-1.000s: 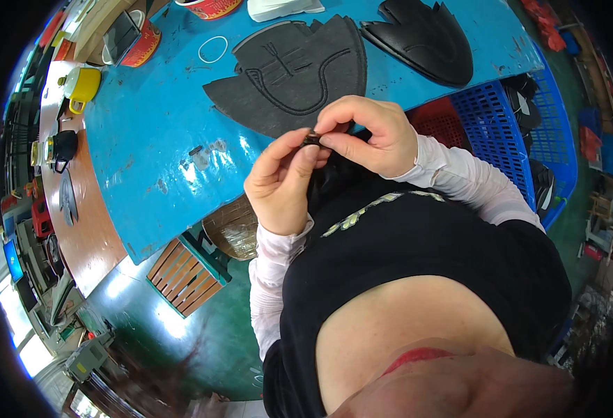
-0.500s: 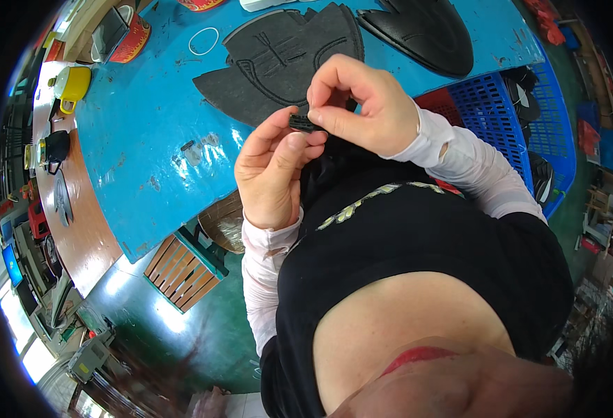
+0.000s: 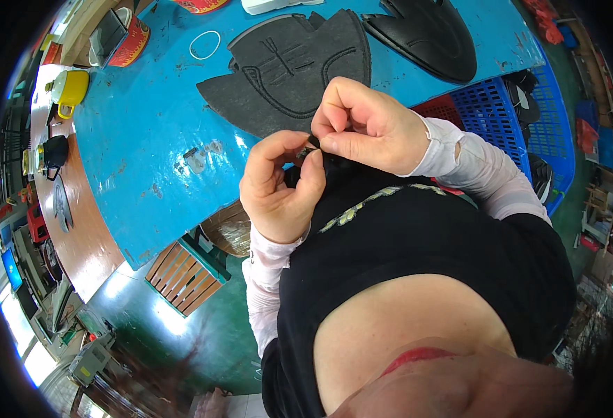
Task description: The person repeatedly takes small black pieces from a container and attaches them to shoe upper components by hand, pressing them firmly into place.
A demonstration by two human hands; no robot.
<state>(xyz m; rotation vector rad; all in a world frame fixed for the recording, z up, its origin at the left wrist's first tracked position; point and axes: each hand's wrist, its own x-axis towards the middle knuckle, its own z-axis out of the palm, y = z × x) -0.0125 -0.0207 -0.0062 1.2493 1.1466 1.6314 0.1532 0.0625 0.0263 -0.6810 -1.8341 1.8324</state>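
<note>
A small black piece (image 3: 306,152) sits at the centre of the frame, between the thumb and forefinger of my left hand (image 3: 278,184), which pinch it. My right hand (image 3: 379,132) comes in from the right, palm turned inward, thumb and forefinger tips drawn together just beside the piece; I can't tell whether they grip it too. Both wrists bend toward each other near the table edge. Beyond my fingers, a black moulded sheet (image 3: 285,70) lies on the blue tabletop (image 3: 146,139), a second black moulded piece (image 3: 428,42) at upper right. A white ring (image 3: 205,44) and a red paper bowl (image 3: 132,45) stand upper left, a yellow mug (image 3: 73,90) farther left. A blue plastic basket (image 3: 487,108) is at right, a slatted wooden stool (image 3: 184,279) on the green floor (image 3: 216,348) at lower left.
</note>
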